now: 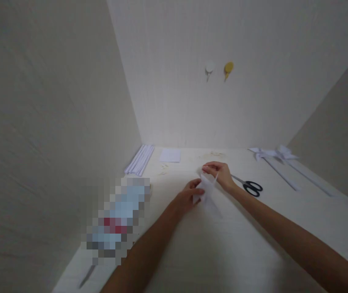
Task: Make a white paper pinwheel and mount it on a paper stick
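In the middle of the table, my left hand (192, 193) grips a piece of white paper (207, 190) between thumb and fingers. Its pointed flaps stick up and out, one reaching down to the right. My right hand (219, 173) is closed at the paper's far edge, thumb and fingertips pinched together on a corner of it. Whether something small is also in that pinch I cannot make out. Just right of that hand lie scissors (252, 188) with black handles, their blades partly hidden behind the wrist.
White rolled paper sticks (140, 159) lie at the back left, near a square paper sheet (170, 155). Small pale bits (164, 166) are scattered nearby. Two paper pinwheels (261, 154) on sticks lie back right. A blurred-out blue object (122, 211) is at left. Hooks (228, 68) hang on the wall.
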A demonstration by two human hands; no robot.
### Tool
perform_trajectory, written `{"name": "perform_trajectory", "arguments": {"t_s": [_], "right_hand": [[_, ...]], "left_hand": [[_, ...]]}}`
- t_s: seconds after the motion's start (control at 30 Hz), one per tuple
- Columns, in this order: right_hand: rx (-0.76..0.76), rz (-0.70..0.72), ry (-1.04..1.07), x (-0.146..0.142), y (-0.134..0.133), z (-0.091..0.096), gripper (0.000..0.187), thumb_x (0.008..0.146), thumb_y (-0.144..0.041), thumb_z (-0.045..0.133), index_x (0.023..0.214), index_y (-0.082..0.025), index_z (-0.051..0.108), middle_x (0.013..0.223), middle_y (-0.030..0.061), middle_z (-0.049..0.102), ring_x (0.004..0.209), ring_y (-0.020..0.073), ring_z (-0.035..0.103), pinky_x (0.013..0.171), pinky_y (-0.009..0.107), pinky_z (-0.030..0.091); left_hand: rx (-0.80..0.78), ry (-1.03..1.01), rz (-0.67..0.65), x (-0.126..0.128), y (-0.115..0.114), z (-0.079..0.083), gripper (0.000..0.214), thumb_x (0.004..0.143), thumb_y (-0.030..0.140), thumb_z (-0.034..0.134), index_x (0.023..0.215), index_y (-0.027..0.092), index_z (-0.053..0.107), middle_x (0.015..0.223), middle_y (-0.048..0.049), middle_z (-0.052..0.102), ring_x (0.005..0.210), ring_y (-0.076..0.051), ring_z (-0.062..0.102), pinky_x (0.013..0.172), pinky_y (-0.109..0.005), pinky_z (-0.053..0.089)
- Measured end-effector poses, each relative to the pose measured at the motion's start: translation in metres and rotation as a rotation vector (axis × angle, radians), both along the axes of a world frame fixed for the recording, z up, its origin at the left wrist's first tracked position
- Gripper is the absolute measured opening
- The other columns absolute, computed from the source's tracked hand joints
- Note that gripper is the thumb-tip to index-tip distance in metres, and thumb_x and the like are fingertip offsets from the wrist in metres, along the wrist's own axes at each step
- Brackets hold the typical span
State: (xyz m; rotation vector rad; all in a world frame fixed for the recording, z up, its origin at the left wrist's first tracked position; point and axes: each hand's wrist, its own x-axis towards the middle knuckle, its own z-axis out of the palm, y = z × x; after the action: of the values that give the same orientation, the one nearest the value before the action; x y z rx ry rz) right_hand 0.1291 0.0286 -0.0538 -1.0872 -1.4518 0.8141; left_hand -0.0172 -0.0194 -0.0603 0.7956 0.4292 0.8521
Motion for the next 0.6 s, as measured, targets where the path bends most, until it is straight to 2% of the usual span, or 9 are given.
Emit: {"name": "perform_trajectory", "arguments": {"t_s": [0.1,0.17,0.3,0.4,0.5,0.6], "right_hand": [[-0.017,-0.182,0.091,0.034,-0.029,0.003,0.021,0.057,-0.031,0.068,0.069,-0.013,0.066,0.062,0.0044,0.067,0.057,0.0149,0.06,0.059,0.03,0.049],[-0.011,-0.265,0.186,0.046,-0.042,0.002,0.025,0.056,-0.031,0.07,0.073,-0.014,0.067,0.065,0.0053,0.068,0.061,0.0164,0.062,0.064,0.032,0.049],[0.002,-0.286,0.333,0.044,-0.056,-0.003,0.027,0.057,-0.031,0.07,0.078,-0.015,0.066,0.072,0.007,0.069,0.069,0.0186,0.064,0.07,0.034,0.05],[0.019,-0.245,0.356,0.029,-0.058,-0.009,0.023,0.06,-0.032,0.068,0.076,-0.016,0.063,0.069,0.0056,0.068,0.066,0.0178,0.064,0.066,0.033,0.051],[0.053,-0.234,0.257,0.017,-0.061,-0.016,0.019,0.067,-0.033,0.062,0.075,-0.016,0.06,0.064,0.0039,0.066,0.059,0.016,0.062,0.058,0.03,0.05],[0.147,-0.27,-0.076,0.014,-0.067,-0.019,0.012,0.071,-0.029,0.059,0.071,-0.017,0.06,0.058,0.0012,0.061,0.052,0.0121,0.054,0.053,0.026,0.044]], "left_hand": [[-0.018,0.104,0.177,0.007,0.007,0.003,0.031,0.048,0.016,0.069,0.076,0.013,0.057,0.067,0.0,0.061,0.055,-0.008,0.054,0.054,-0.02,0.041],[0.042,0.177,0.294,0.014,0.013,0.003,0.027,0.047,0.016,0.069,0.069,0.014,0.054,0.062,0.002,0.058,0.052,-0.008,0.052,0.052,-0.019,0.039],[0.249,0.304,0.484,0.026,0.021,0.0,0.026,0.047,0.016,0.069,0.056,0.014,0.045,0.049,0.0072,0.048,0.045,-0.005,0.044,0.046,-0.017,0.034],[0.301,0.343,0.591,0.03,0.023,-0.002,0.026,0.049,0.017,0.068,0.054,0.015,0.042,0.048,0.0081,0.046,0.045,-0.004,0.042,0.046,-0.017,0.033],[0.303,0.373,0.654,0.028,0.024,-0.004,0.025,0.051,0.018,0.067,0.055,0.015,0.042,0.049,0.0079,0.046,0.045,-0.004,0.041,0.046,-0.017,0.032],[0.28,0.372,0.675,0.026,0.025,-0.007,0.023,0.053,0.019,0.065,0.058,0.016,0.043,0.053,0.0068,0.05,0.047,-0.005,0.044,0.048,-0.018,0.034]]}}
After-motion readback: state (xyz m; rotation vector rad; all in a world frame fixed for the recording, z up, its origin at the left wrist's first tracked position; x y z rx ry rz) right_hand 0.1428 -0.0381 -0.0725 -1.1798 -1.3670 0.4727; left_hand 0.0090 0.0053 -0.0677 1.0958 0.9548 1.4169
